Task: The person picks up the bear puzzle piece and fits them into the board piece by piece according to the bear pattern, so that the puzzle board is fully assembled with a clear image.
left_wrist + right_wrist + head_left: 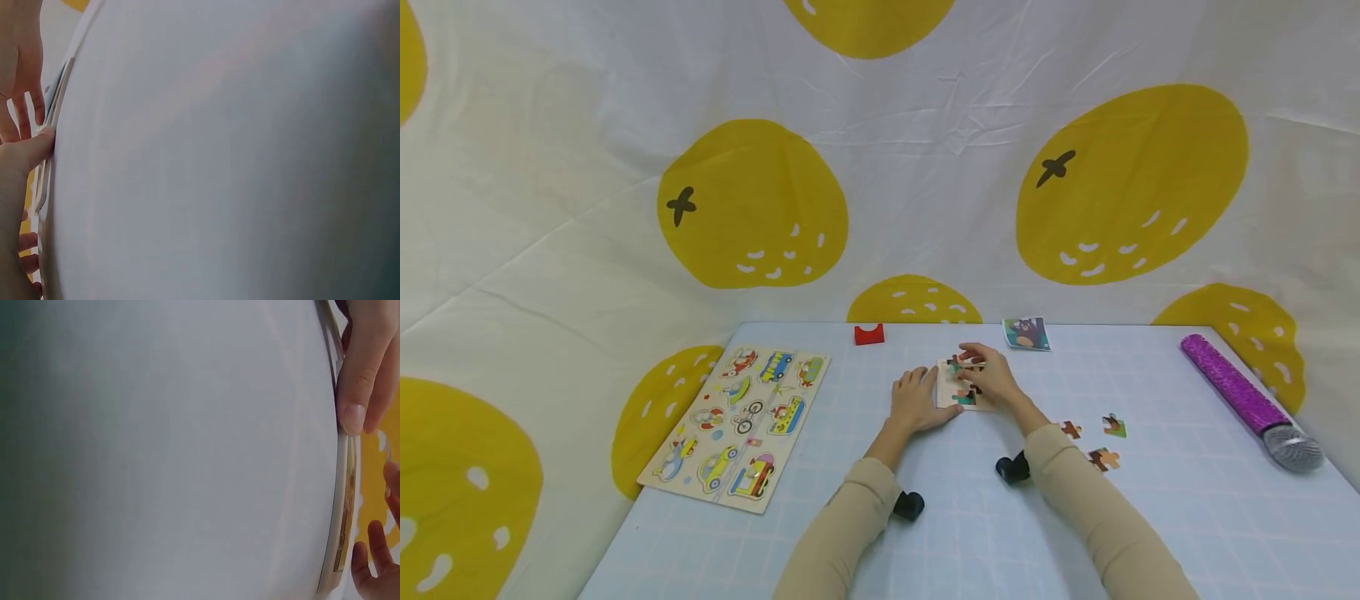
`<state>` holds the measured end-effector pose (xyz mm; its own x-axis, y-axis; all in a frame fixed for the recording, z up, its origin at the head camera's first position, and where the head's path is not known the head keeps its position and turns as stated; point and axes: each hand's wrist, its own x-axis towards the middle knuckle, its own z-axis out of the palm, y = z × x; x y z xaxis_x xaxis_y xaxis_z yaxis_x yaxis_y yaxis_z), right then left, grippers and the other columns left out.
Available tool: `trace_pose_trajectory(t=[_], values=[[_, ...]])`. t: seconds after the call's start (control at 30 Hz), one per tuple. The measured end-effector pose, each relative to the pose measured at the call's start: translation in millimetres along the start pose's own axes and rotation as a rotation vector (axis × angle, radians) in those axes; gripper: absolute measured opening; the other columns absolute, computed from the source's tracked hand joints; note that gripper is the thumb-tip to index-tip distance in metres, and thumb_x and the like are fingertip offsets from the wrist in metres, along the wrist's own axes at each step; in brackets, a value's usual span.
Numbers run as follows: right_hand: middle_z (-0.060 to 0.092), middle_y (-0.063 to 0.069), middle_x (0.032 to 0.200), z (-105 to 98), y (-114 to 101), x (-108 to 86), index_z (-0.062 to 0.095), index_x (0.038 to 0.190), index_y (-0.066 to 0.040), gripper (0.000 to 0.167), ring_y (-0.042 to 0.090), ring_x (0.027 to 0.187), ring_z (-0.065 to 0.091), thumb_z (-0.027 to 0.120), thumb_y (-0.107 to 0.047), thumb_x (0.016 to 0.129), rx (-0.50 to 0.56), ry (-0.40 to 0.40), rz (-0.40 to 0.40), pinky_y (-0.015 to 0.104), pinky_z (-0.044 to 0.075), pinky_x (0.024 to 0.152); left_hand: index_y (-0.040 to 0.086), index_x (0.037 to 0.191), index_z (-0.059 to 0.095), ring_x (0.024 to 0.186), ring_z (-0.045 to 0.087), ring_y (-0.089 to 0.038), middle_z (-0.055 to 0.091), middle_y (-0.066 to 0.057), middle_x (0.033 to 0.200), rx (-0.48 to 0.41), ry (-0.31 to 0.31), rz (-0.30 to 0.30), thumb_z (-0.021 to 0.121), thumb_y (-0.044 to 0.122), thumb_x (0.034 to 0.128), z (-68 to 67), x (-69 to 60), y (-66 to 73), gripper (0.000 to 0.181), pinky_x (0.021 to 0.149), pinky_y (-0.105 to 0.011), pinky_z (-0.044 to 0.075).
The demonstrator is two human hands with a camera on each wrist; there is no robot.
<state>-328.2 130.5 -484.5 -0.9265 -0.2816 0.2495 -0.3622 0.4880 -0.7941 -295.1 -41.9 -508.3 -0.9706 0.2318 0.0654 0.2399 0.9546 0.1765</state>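
A small wooden puzzle board (946, 395) with a few coloured pieces in it lies at mid-table in the head view. To its left, my left hand (917, 402) rests with fingers spread, its thumb touching the near edge; the left wrist view also shows this thumb (39, 145) against the board. My right hand (997, 382) is over the board's right side, fingers reaching down toward the pieces. Whether a piece is between these fingers is hidden. Nearer the right forearm lie loose jigsaw pieces (1103, 459).
A large peg puzzle board (730, 442) with vehicle pictures lies left. At the back are a red block (869, 335) and a picture card (1027, 333). A purple glittery microphone (1232, 383) lies right. Black wrist-worn parts (909, 506) show under the sleeves.
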Motion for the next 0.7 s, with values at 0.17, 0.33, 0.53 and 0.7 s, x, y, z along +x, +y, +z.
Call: trace_pose_trajectory(t=[0.17, 0.33, 0.53, 0.7], values=[[0.064, 0.023, 0.103, 2.0, -1.7, 0.5, 0.053, 0.123, 0.011, 0.044, 0.036, 0.096, 0.06, 0.067, 0.002, 0.082, -0.061, -0.09, 0.016, 0.048, 0.048, 0.086, 0.021, 0.147, 0.032, 0.123, 0.041, -0.024, 0.043, -0.005, 0.14, -0.019, 0.006, -0.005, 0.051, 0.07, 0.0789, -0.5, -0.3, 0.7, 0.086, 0.099, -0.044, 0.036], [0.066, 0.018, 0.099, 4.5, -1.3, 1.9, 0.056, 0.121, 0.009, 0.044, 0.028, 0.088, 0.058, 0.069, -0.002, 0.08, -0.13, -0.153, 0.034, 0.042, 0.048, 0.081, 0.026, 0.147, 0.033, 0.122, 0.04, -0.024, 0.043, -0.005, 0.14, -0.017, 0.01, 0.005, 0.051, 0.069, 0.0802, 1.0, -0.6, 0.7, 0.082, 0.098, -0.044, 0.036], [0.066, 0.017, 0.103, 5.4, -1.9, 1.6, 0.059, 0.118, 0.007, 0.041, 0.028, 0.092, 0.058, 0.07, -0.005, 0.081, -0.165, -0.173, 0.039, 0.044, 0.047, 0.085, 0.031, 0.145, 0.037, 0.122, 0.04, -0.024, 0.042, -0.006, 0.139, -0.01, 0.013, 0.014, 0.05, 0.069, 0.0809, 2.2, -0.5, 0.3, 0.076, 0.096, -0.044, 0.036], [0.066, 0.019, 0.106, 3.8, -2.5, -1.2, 0.06, 0.117, 0.007, 0.04, 0.031, 0.096, 0.059, 0.071, -0.009, 0.082, -0.135, -0.172, 0.043, 0.046, 0.047, 0.086, 0.033, 0.141, 0.043, 0.122, 0.04, -0.024, 0.042, -0.006, 0.139, 0.002, 0.017, 0.016, 0.05, 0.07, 0.0809, 1.0, -1.8, 0.5, 0.071, 0.095, -0.043, 0.036]])
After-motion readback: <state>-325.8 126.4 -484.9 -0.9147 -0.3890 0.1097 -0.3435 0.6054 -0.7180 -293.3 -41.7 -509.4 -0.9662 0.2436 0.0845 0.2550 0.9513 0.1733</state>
